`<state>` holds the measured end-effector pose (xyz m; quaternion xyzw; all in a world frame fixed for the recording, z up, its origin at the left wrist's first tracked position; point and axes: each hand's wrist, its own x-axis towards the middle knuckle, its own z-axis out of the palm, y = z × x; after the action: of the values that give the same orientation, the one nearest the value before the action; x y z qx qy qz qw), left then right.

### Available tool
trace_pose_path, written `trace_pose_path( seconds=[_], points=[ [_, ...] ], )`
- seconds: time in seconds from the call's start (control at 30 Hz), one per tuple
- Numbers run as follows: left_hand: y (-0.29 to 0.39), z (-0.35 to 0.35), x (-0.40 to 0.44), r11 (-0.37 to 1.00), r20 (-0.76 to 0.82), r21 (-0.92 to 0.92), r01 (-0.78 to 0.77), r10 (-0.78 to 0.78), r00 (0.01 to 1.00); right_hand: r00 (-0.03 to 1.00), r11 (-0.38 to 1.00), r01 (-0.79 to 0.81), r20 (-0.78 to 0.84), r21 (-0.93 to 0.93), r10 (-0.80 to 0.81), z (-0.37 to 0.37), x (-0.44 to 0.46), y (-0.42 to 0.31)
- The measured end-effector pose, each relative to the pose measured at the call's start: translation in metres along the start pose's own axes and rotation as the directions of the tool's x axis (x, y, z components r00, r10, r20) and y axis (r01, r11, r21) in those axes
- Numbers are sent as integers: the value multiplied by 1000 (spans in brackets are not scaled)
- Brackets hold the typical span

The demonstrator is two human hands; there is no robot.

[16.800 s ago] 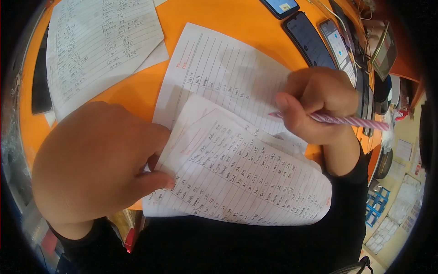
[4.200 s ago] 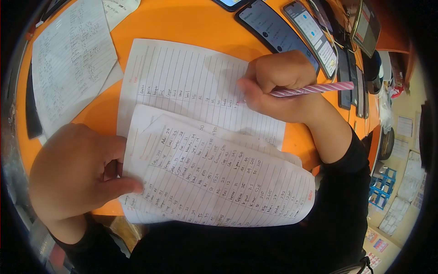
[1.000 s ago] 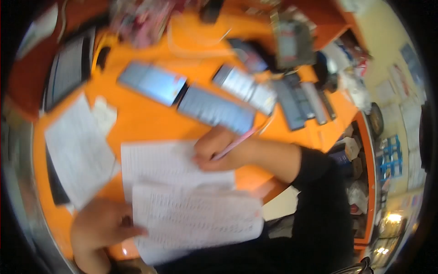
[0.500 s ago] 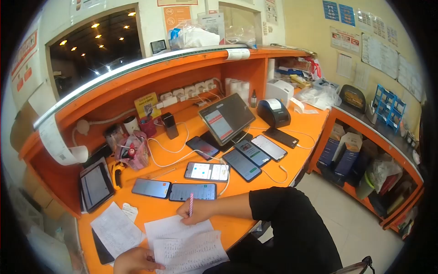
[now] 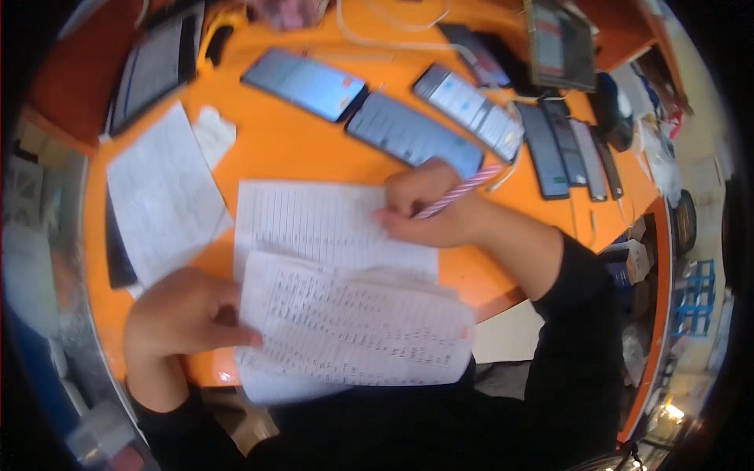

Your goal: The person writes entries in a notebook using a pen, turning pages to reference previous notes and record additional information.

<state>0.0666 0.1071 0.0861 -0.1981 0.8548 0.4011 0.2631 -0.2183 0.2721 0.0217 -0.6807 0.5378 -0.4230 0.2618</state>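
Observation:
My right hand [image 5: 428,208] is closed round a pink-and-white striped pen [image 5: 459,191], whose upper end points up to the right. It rests on the lined page [image 5: 314,212], which bears a short row of writing. My left hand [image 5: 192,314] pinches the left edge of a folded-over sheet [image 5: 353,322] covered in handwriting, which overlaps the lower part of the lined page. Left of these lies another written sheet [image 5: 166,192], with a small torn paper [image 5: 212,135] beside it. Blur hides the words.
Phones [image 5: 305,82] [image 5: 412,135] [image 5: 471,110] lie beyond the pages on the orange desk [image 5: 275,157]. A tablet [image 5: 157,67] is at the upper left, a screen on a stand [image 5: 559,47] at the upper right. White cables cross the far side.
The view has tipped down again from the wider look at the counter, so pages and hands appear larger. My right hand still holds the pen, my left hand the folded sheet.

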Motion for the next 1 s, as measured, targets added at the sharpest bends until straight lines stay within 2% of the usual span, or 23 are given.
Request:
trace_pose_path(
  seconds=[0.1,0.2,0.23,0.37,0.57,1.0],
  points=[
    [-7,4,5,999,-53,-20,-43,42,998,999,999,35,-17,-41,-36,-3,0,-1],
    [-5,1,2,998,2,55,5,-5,1000,997,995,83,8,-49,-83,2,2,3],
    [-5,3,3,999,-4,39,-8,8,1000,993,987,117,-2,-112,-118,2,1,3],
    [-8,7,5,998,-48,28,-63,64,997,988,987,149,39,-55,-147,3,3,6],
    [-6,10,6,998,-32,-28,-56,55,998,987,986,142,89,-89,-134,4,3,5],
    [-2,8,6,999,-5,-17,-31,31,999,983,975,180,69,-128,-173,5,4,6]
  ],
)
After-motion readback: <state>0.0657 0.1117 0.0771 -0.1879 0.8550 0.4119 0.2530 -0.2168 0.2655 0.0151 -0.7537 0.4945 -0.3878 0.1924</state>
